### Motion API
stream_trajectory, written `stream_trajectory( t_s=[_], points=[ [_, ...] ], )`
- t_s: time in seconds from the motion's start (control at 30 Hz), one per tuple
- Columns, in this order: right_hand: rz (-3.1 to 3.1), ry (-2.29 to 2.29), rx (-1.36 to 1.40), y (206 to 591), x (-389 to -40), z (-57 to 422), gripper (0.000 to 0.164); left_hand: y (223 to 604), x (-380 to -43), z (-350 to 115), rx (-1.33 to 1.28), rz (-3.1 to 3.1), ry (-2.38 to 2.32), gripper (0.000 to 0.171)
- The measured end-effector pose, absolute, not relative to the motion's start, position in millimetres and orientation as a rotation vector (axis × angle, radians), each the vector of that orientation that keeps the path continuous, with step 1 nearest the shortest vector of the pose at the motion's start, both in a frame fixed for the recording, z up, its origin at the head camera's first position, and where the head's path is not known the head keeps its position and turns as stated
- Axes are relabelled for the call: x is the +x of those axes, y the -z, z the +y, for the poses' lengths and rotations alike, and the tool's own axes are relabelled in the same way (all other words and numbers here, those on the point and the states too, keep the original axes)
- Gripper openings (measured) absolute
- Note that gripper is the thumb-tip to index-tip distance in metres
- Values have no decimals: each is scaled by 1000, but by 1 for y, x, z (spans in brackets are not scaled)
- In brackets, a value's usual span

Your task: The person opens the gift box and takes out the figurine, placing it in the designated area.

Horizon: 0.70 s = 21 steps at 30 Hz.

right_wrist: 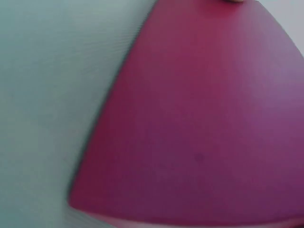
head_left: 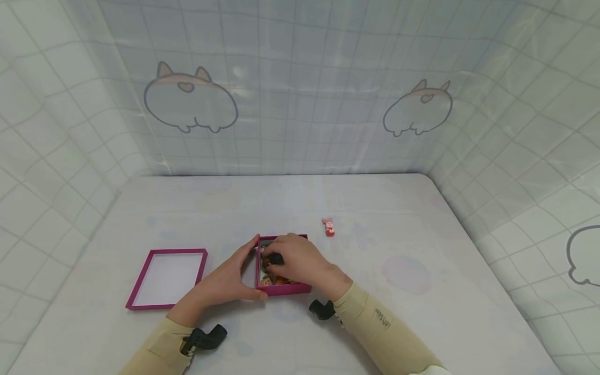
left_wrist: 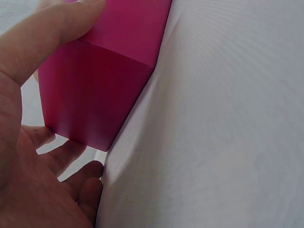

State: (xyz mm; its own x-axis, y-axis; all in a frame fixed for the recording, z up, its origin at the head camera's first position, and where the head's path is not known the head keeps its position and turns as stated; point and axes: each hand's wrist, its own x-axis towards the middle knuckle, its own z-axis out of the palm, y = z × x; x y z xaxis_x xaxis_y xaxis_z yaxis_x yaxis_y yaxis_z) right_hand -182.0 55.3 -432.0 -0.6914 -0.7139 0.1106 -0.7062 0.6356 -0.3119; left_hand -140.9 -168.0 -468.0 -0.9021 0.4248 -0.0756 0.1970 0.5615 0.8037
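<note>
A magenta box [head_left: 284, 290] stands uncovered on the table, with several small brown and tan figures [head_left: 266, 282] inside. My left hand [head_left: 225, 278] holds the box at its left side, thumb along the near wall and fingers toward the far left corner. In the left wrist view, the thumb presses one magenta wall [left_wrist: 90, 90] and the fingertips meet its edge. Reaching in from the right, my right hand [head_left: 302, 263] pinches a small dark figure [head_left: 275, 258] between thumb and fingers. That hand covers much of the contents. Only the outer wall [right_wrist: 190, 118] fills the right wrist view.
To the left lies a magenta-rimmed lid [head_left: 166, 278], white inside facing up. A small pink and red figurine [head_left: 329, 227] lies beyond the box, to its right. Tiled-pattern curtains [head_left: 300, 104] enclose the pale table [head_left: 384, 323] on three sides.
</note>
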Motion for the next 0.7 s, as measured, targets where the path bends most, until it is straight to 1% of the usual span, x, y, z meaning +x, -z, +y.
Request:
stream_trajectory(
  t_s=[0.3, 0.53, 0.7],
  points=[
    [2605, 901, -1157, 426, -186, 65, 31, 468, -141, -168, 529, 2542, -1258, 130],
    [2572, 1016, -1173, 423, -191, 69, 26, 469, -141, -168, 541, 2557, -1251, 131],
    [2568, 1044, -1178, 422, -192, 70, 27, 469, -142, -168, 545, 2566, -1245, 132]
  ],
)
